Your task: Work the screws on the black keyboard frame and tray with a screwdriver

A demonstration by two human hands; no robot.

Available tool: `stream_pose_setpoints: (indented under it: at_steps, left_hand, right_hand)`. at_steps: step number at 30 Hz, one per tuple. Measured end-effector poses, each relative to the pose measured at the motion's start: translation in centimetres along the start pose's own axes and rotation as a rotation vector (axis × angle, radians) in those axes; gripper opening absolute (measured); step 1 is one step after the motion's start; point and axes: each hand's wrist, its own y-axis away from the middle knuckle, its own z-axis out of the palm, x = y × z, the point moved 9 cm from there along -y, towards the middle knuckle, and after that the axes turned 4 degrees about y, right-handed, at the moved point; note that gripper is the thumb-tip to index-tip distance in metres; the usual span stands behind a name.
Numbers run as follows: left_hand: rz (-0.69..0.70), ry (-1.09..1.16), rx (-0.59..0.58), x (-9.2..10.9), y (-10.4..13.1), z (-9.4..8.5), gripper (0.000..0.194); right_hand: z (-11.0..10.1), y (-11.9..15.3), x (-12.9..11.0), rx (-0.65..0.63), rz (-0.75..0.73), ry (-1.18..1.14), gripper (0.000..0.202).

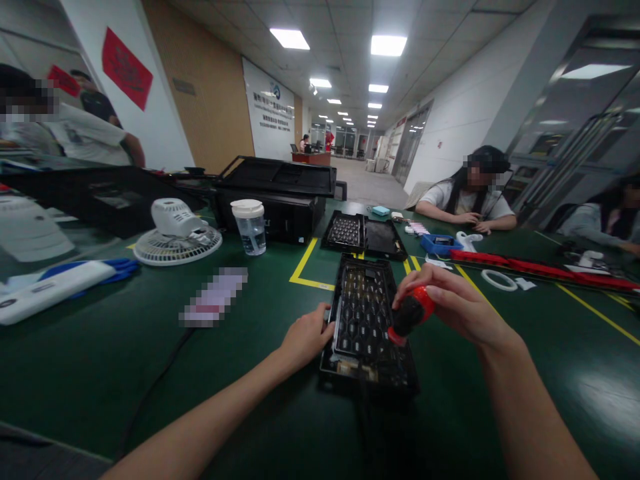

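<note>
In front of me on the green table lies a black rectangular case (365, 327), its inside showing rows of dark rounded cells. My left hand (309, 337) grips the left edge of this case, thumb on the rim and fingers along the side. A red-and-black screwdriver (414, 312) is held in my right hand (445, 300), its stubby handle tilted down over the right side of the case. The tip of the screwdriver is not visible, so I cannot tell whether it touches a screw.
Beyond the case lies an open black case (345, 231) of similar kind. A lidded cup (250, 230), a white fan (177, 237) and a large black box (280, 207) stand to the left. On the right are a blue tray (440, 245) and a white ring (499, 280); people sit farther off.
</note>
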Motion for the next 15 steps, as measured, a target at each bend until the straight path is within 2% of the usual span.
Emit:
stream_pose_setpoints:
  at_steps: [15]
  left_hand:
    - [-0.047,-0.001,-0.037,0.24,0.13,-0.12,0.035]
  right_hand:
    - [-0.86,0.18,-0.68,0.110,0.014,0.275,0.014]
